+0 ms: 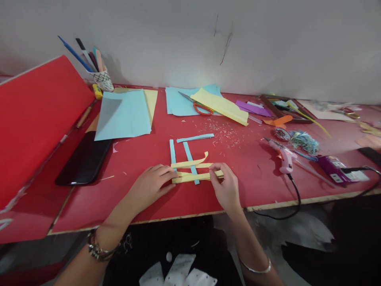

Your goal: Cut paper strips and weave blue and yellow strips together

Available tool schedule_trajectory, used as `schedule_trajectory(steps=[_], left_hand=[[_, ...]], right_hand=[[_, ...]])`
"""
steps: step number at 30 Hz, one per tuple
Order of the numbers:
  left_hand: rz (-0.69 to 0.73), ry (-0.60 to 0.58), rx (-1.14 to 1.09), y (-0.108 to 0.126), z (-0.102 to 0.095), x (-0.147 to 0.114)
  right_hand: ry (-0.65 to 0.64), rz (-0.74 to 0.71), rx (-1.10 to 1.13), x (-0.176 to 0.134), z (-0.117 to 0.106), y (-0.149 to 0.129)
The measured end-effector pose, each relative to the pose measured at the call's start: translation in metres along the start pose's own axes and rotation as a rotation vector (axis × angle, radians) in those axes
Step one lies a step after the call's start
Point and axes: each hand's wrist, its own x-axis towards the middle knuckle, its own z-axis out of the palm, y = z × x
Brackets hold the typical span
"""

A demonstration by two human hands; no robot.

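Several yellow paper strips (pixel 196 176) lie crosswise over two upright blue paper strips (pixel 187 150) on the red tabletop. My left hand (pixel 153 182) rests at the left end of the yellow strips, its fingertips pressing down near the left blue strip. At the other end, my right hand (pixel 225 184) pinches the nearest yellow strip between thumb and fingers. One yellow strip (pixel 192 161) farther back curls up at its right end. A loose blue strip (pixel 195 138) lies sideways just beyond the weave.
Blue paper sheets (pixel 123 115) and a black phone (pixel 85 159) lie to the left, by a pen cup (pixel 102 79). Orange-handled scissors (pixel 203 109) rest among paper at the back. A pink glue gun (pixel 285 159) and its cable lie right, near a purple extension box (pixel 337 171).
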Motion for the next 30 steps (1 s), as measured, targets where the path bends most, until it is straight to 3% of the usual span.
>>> schedule_trajectory(steps=[11, 17, 23, 27, 30], left_hand=[[0.069, -0.010, 0.119, -0.001, -0.002, -0.020], [-0.024, 0.040, 0.151, 0.007, -0.001, -0.014], [-0.023, 0.093, 0.143, 0.011, 0.002, -0.006], [-0.018, 0.126, 0.131, 0.010, 0.003, -0.005], [-0.010, 0.151, 0.130, 0.010, 0.004, -0.005]], right_hand=[[-0.005, -0.054, -0.069, 0.003, -0.006, 0.002], [-0.045, -0.081, -0.089, 0.004, -0.011, 0.005], [-0.066, -0.102, -0.102, 0.004, -0.011, 0.005], [-0.099, -0.189, -0.183, 0.003, -0.013, 0.005], [-0.225, -0.312, -0.227, 0.005, -0.017, 0.006]])
